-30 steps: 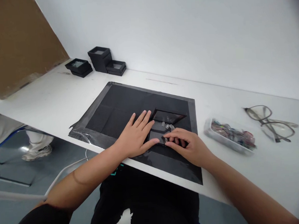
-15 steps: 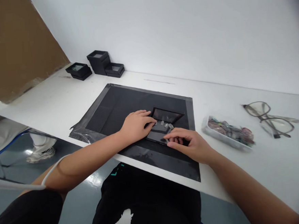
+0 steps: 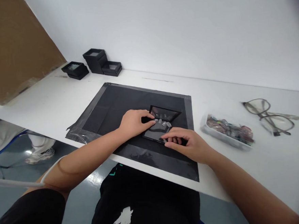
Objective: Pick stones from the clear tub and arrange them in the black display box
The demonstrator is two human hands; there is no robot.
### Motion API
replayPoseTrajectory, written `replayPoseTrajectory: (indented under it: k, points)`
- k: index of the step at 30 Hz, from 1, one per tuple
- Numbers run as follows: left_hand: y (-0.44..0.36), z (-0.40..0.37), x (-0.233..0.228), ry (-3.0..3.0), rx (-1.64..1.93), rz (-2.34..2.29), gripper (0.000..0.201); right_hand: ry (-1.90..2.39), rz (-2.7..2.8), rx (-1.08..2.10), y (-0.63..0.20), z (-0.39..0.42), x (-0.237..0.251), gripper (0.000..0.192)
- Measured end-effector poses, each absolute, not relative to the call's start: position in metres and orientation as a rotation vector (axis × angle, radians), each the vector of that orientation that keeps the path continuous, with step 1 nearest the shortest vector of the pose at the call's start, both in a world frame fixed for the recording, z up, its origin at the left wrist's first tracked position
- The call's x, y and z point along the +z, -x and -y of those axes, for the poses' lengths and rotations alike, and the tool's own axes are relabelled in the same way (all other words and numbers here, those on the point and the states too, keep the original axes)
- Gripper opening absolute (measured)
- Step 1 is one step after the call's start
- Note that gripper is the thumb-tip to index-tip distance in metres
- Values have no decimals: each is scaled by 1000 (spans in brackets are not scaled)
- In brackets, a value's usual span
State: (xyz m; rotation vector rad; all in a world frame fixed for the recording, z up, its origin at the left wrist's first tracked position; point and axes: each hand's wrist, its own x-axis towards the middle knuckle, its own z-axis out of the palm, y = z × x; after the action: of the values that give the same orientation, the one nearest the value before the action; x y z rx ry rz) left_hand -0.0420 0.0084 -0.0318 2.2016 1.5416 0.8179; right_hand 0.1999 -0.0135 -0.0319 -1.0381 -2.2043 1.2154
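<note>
A shallow black case (image 3: 154,133) lies unfolded on a black mat (image 3: 128,99), its dark see-through lid (image 3: 165,113) tilted up at the back. Several small clear pieces (image 3: 164,124) sit in a row along the hinge side. My left hand (image 3: 137,121) reaches in from the left; its thumb and finger close together at the leftmost clear piece by the lid's corner. At the front right edge of the case, my right hand (image 3: 183,140) pinches with thumb and forefinger, the other fingers curled. What lies between those right fingertips is too small to make out.
Right of the mat stands a clear plastic tub (image 3: 226,132) heaped with small wrapped-looking items. Eyeglasses (image 3: 270,115) lie beyond it. Stacked black boxes (image 3: 94,61) and another pair (image 3: 75,70) stand at the back left, near the wall. A person's shoe (image 3: 40,155) shows below at left.
My left thumb and finger have drawn closer together at the clear piece. The case has shifted slightly left in view, and my right hand keeps its pinch at the front edge.
</note>
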Motion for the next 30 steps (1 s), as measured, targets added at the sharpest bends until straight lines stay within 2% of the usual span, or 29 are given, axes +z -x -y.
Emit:
replayPoseTrajectory:
  k: [6, 13, 18, 24, 27, 30]
  points:
    - [41, -9, -33, -2217, 879, -1505, 16, 1062, 2211, 1201, -200, 14, -29, 27]
    - [35, -4, -28, -2291, 794, -1530, 24, 1077, 2214, 1160, -197, 15, -27, 29]
    - [37, -9, -33, -2289, 774, -1513, 19, 1081, 2220, 1166, -198, 15, -29, 29]
    - [38, -10, -35, -2310, 774, -1468, 25, 1076, 2224, 1149, -198, 15, -29, 30]
    - [36, -7, -32, -2337, 775, -1461, 18, 1071, 2230, 1139, -198, 15, -27, 29]
    - [35, -5, -30, -2357, 779, -1469, 26, 1075, 2234, 1134, -198, 16, -26, 29]
